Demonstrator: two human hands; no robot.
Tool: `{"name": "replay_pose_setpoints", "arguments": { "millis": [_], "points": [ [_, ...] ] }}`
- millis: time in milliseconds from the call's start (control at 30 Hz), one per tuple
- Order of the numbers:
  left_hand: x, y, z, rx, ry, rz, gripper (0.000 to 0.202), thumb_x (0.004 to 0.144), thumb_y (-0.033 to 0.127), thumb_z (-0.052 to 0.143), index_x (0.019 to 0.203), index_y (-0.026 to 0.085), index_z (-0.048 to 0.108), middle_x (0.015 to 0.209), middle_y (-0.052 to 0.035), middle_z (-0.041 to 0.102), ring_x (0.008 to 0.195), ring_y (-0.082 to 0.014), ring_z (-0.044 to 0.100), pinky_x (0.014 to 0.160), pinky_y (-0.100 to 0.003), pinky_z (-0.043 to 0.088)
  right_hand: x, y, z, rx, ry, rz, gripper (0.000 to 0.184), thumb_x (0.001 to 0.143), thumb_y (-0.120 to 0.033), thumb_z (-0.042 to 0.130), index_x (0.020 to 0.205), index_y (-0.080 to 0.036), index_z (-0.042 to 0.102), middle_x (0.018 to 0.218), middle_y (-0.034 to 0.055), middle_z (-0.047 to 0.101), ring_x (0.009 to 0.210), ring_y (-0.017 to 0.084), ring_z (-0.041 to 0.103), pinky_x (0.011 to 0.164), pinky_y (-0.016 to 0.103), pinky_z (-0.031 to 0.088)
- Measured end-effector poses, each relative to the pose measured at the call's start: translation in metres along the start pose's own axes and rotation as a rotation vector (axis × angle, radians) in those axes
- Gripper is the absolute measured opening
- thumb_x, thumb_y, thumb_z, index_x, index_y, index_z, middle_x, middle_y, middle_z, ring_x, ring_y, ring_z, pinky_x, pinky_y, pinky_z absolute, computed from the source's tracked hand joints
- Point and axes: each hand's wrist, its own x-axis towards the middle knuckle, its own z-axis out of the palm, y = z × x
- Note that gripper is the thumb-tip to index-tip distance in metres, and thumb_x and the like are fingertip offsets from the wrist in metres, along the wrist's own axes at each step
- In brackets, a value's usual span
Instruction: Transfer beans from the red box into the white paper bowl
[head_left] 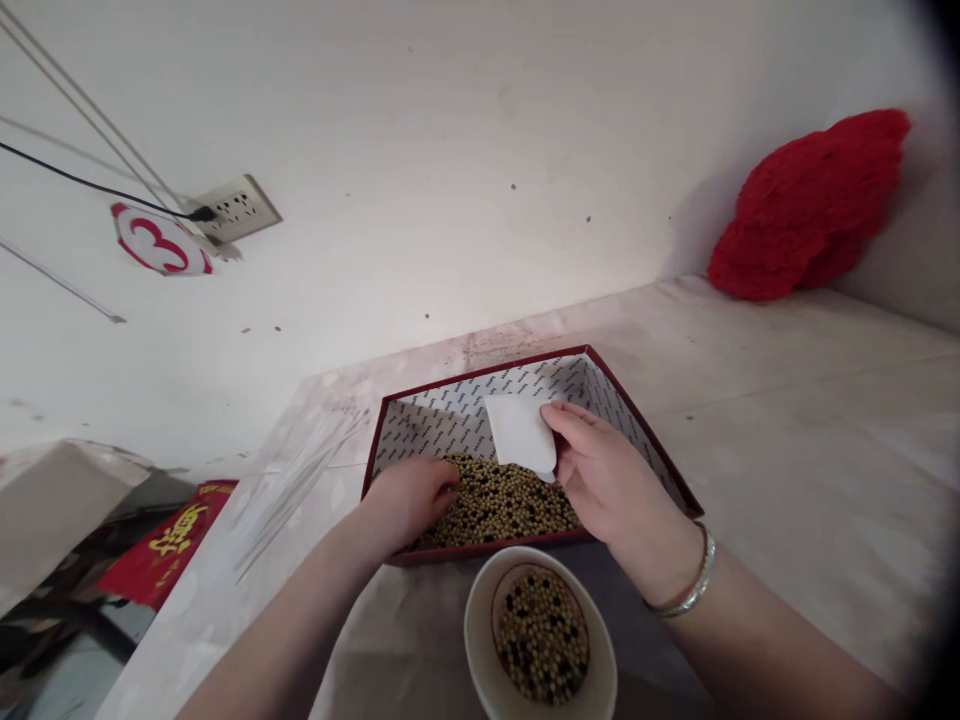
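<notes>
A dark-red-rimmed box (480,381) with a patterned white lining stands on the covered table. In its bottom lies a layer of small round tan and black beads or beans (510,500). My left hand (420,495) reaches into the box's left side, fingers curled down at the beads; whatever they hold is hidden. Pinched between the thumb and fingers of my right hand (600,465) is a white paper piece (521,432), held over the beads. Nearest to me, in front of the box, a white tub (480,640) contains more of the same beads.
Thin pale sticks or strips (300,490) lie left of the box. A fluffy red bundle (814,210) rests against the wall at the back right. A wall socket (240,208) with a plugged-in black cable is at upper left. A red bag (169,545) sits beyond the table's left edge.
</notes>
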Motion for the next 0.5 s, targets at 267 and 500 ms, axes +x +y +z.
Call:
{"name": "replay_pose_setpoints", "arguments": {
  "millis": [267, 500],
  "points": [
    [0.014, 0.000, 0.016, 0.083, -0.203, 0.052, 0.021, 0.065, 0.025, 0.057, 0.082, 0.024, 0.069, 0.082, -0.0055, 0.071, 0.079, -0.0244, 0.064, 0.066, -0.032, 0.049, -0.001, 0.000, 0.002, -0.006, 0.000, -0.001, 0.011, 0.067, -0.027, 0.067, 0.068, -0.022, 0.057, 0.062, -0.0030, 0.053, 0.055, 0.012, 0.047, 0.049, 0.025, 0.035],
    [0.015, 0.001, 0.016, 0.079, -0.182, 0.031, 0.016, 0.065, 0.023, 0.055, 0.073, 0.021, 0.069, 0.076, -0.0072, 0.071, 0.073, -0.0264, 0.065, 0.061, -0.034, 0.049, 0.000, 0.001, 0.003, 0.017, -0.008, 0.007, 0.009, 0.066, -0.026, 0.066, 0.070, -0.022, 0.059, 0.058, -0.0031, 0.053, 0.053, 0.013, 0.046, 0.050, 0.025, 0.035]
  ]
}}
